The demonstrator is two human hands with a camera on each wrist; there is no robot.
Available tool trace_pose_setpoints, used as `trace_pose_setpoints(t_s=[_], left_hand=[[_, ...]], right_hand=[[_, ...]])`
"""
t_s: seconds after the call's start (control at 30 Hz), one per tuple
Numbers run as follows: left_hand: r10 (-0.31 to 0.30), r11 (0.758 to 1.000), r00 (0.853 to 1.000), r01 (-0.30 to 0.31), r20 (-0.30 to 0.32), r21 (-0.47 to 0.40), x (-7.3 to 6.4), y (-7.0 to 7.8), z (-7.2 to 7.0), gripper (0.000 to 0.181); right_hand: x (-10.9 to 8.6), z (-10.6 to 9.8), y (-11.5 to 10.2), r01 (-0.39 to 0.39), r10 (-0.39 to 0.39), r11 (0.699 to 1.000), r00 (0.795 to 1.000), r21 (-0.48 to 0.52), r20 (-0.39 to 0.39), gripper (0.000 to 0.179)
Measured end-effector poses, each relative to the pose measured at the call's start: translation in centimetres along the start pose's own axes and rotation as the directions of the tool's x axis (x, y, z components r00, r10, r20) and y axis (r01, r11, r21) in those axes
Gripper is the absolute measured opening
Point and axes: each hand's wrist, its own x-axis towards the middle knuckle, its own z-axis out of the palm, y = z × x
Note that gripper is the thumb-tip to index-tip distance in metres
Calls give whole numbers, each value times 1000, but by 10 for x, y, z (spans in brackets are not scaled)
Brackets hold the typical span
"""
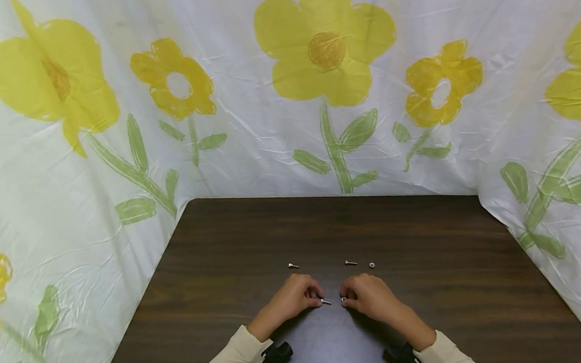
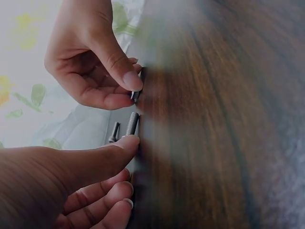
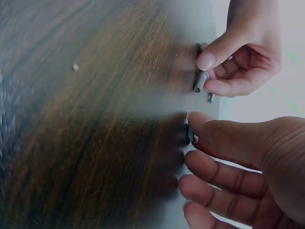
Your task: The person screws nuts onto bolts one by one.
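My left hand (image 1: pixel 295 296) pinches a silver bolt (image 1: pixel 327 302) by its head end, between thumb and finger. The threaded shank sticks out toward the other hand, as the left wrist view also shows. Facing it, my right hand (image 1: pixel 372 298) pinches a small nut (image 3: pixel 192 135) between thumb and forefinger, partly covered by the fingertips. A short gap separates the bolt's tip from the nut. Both hands are low over the dark wooden table (image 1: pixel 214 236).
Beyond the left hand lies a loose bolt (image 1: pixel 293 266). Another bolt (image 1: pixel 351 263) and a nut (image 1: pixel 372 265) lie just beyond the right hand. A white curtain (image 1: pixel 248 151) with yellow flowers hangs around the table's far and side edges.
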Motion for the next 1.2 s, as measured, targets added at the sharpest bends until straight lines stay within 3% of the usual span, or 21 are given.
trace_pose_setpoints(t_s=[0.23,0.6,0.8,1.0,1.2], left_hand=[[8,1000,1000,-8,-13,19,0,0,1,13],[1,1000,1000,0,-29,30,0,-2,5,11],[-5,1000,1000,5,-13,1,-1,-2,3,11],[10,1000,1000,-10,17,-21,-1,-2,-2,10],[-30,996,999,32,23,-83,0,-4,-4,6]], right_hand=[[1,2,2,85,-84,996,996,-42,15,13],[0,6,2,80,-84,994,996,-77,-44,14],[2,6,3,84,-86,996,996,-43,-37,13],[3,3,5,119,-117,993,989,21,-86,12],[3,1,6,77,-65,990,993,117,-102,10]])
